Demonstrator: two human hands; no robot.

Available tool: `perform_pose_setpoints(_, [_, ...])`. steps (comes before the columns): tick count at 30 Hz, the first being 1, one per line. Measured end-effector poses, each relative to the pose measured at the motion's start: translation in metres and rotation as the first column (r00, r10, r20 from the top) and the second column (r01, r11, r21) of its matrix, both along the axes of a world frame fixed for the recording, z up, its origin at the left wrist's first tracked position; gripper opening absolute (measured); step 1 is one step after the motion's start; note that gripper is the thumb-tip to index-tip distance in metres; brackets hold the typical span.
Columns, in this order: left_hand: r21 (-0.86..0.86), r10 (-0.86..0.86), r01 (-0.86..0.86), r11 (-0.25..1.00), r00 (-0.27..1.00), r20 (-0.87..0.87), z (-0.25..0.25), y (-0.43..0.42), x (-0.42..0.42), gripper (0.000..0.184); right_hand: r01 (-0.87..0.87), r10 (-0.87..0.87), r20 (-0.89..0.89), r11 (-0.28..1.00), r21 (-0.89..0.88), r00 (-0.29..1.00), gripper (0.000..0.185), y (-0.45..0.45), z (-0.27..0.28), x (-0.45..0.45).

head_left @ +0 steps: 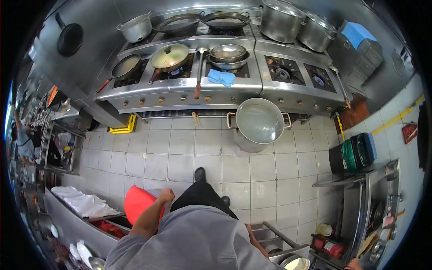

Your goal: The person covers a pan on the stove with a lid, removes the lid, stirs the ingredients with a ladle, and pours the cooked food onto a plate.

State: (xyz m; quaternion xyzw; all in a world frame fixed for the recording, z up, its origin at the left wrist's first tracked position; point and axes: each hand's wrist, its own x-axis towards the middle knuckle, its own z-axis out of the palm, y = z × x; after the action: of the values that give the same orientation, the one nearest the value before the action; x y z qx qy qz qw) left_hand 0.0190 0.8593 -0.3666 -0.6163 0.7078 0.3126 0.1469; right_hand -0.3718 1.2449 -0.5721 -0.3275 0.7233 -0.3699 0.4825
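My left hand [166, 195] is closed beside a red panel-like object [138, 204] with a grey edge; whether the fingers grip anything is hidden. Low at the right of my body, my right arm [256, 240] reaches down beside a metal frame [281, 234], and the fingers of that hand cannot be made out. Ahead on the tiled floor stands a big metal pot [259, 122] holding cloudy liquid, well away from both hands.
Across the front runs a steel stove [180, 92] with pans, pots, a ladle and a blue cloth [221, 78]. A bin [355, 153] stands right, shelving [366, 202] lower right. White cloths [83, 201] lie left. Another person [26, 141] is far left; someone's fingers [354, 264] show bottom right.
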Motion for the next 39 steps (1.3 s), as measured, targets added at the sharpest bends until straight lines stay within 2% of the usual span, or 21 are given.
perform_pose_setpoints(1, [-0.003,0.016,-0.016,1.000,1.000,-0.005,-0.002,0.005,0.004,0.027,0.005,-0.004,0.018,0.998,-0.059,1.000,0.028,0.020,-0.038,0.008])
perform_pose_setpoints(2, [-0.035,0.011,-0.014,0.999,0.996,-0.083,-0.013,0.013,0.009,0.028,-0.011,0.011,0.012,0.998,-0.062,1.000,0.028,0.032,-0.059,0.005])
perform_pose_setpoints(3, [-0.066,0.003,-0.014,0.998,0.987,-0.160,-0.021,0.019,0.015,0.029,-0.072,0.073,0.015,0.996,-0.046,0.997,0.027,0.042,-0.074,-0.001])
perform_pose_setpoints(4, [-0.066,0.015,-0.027,0.997,0.986,-0.165,-0.023,0.022,0.021,0.029,-0.132,0.132,0.019,0.991,-0.028,0.991,0.027,0.042,-0.080,-0.004])
perform_pose_setpoints(6, [0.065,0.106,-0.098,0.993,0.984,-0.141,-0.026,0.026,0.034,0.032,-0.116,0.111,0.103,0.992,0.042,0.988,0.025,-0.004,0.017,-0.024])
perform_pose_setpoints(7, [0.068,0.116,-0.107,0.992,0.982,-0.146,-0.029,0.029,0.043,0.032,-0.109,0.097,0.143,0.991,0.079,0.985,0.024,-0.040,0.095,-0.031])
perform_pose_setpoints(9, [0.087,0.272,-0.264,0.961,0.957,-0.103,-0.030,0.032,0.063,0.033,-0.059,0.040,0.079,0.965,0.255,0.996,0.022,-0.062,0.057,-0.049])
perform_pose_setpoints(11, [0.090,0.265,-0.257,0.962,0.959,-0.102,-0.029,0.029,0.080,0.034,0.088,-0.143,0.103,0.907,0.412,0.984,0.013,-0.109,0.092,-0.062])
perform_pose_setpoints(17, [0.138,0.321,-0.299,0.944,0.929,-0.186,-0.020,-0.013,0.119,0.034,0.138,-0.139,-0.022,0.929,0.342,0.990,0.014,-0.263,0.143,-0.045])
perform_pose_setpoints(19, [0.215,0.395,-0.355,0.910,0.899,-0.189,-0.001,-0.031,0.125,0.031,0.106,-0.100,-0.034,0.947,0.305,0.994,0.015,-0.308,0.161,-0.015])
perform_pose_setpoints(20, [0.213,0.391,-0.351,0.912,0.900,-0.191,-0.006,-0.040,0.134,0.031,0.110,-0.104,-0.035,0.947,0.303,0.994,0.015,-0.328,0.169,0.003])
perform_pose_setpoints(22, [0.197,0.464,-0.425,0.883,0.853,-0.241,-0.024,-0.051,0.153,0.028,-0.002,0.005,-0.009,0.941,0.337,1.000,0.019,-0.360,0.181,0.042])
perform_pose_setpoints(24, [0.147,0.442,-0.417,0.897,0.862,-0.247,-0.035,-0.060,0.175,0.027,-0.126,0.146,-0.022,0.913,0.389,0.989,0.023,-0.383,0.186,0.081])
perform_pose_setpoints(25, [0.163,0.482,-0.454,0.876,0.837,-0.260,-0.036,-0.064,0.185,0.027,-0.234,0.275,-0.048,0.887,0.399,0.960,0.030,-0.389,0.175,0.095])
perform_pose_setpoints(26, [0.181,0.523,-0.491,0.852,0.808,-0.270,-0.036,-0.065,0.193,0.026,-0.356,0.481,-0.289,0.849,0.391,0.828,0.034,-0.394,0.164,0.111])
perform_pose_setpoints(28, [0.171,0.557,-0.530,0.831,0.781,-0.282,-0.059,-0.061,0.218,0.023,-0.276,0.404,-0.405,0.899,0.339,0.820,0.034,-0.403,0.172,0.133])
perform_pose_setpoints(30, [0.098,0.552,-0.549,0.830,0.782,-0.289,-0.096,-0.053,0.245,0.020,-0.279,0.397,-0.374,0.902,0.330,0.839,0.033,-0.416,0.181,0.130])
perform_pose_setpoints(33, [0.182,0.618,-0.592,0.785,0.764,-0.185,-0.056,-0.052,0.246,0.017,-0.256,0.365,-0.296,0.902,0.347,0.883,0.032,-0.419,0.183,0.114])
perform_pose_setpoints(34, [0.183,0.618,-0.590,0.786,0.763,-0.189,-0.058,-0.053,0.245,0.017,-0.235,0.342,-0.253,0.898,0.373,0.905,0.033,-0.418,0.183,0.105])
perform_pose_setpoints(36, [0.271,0.728,-0.678,0.683,0.662,-0.180,-0.055,-0.050,0.240,0.016,-0.216,0.328,-0.267,0.902,0.375,0.906,0.033,-0.410,0.184,0.089])
perform_pose_setpoints(39, [0.338,0.794,-0.722,0.604,0.580,-0.181,-0.052,-0.049,0.216,0.016,-0.216,0.340,-0.222,0.871,0.442,0.914,0.032,-0.389,0.168,0.062])
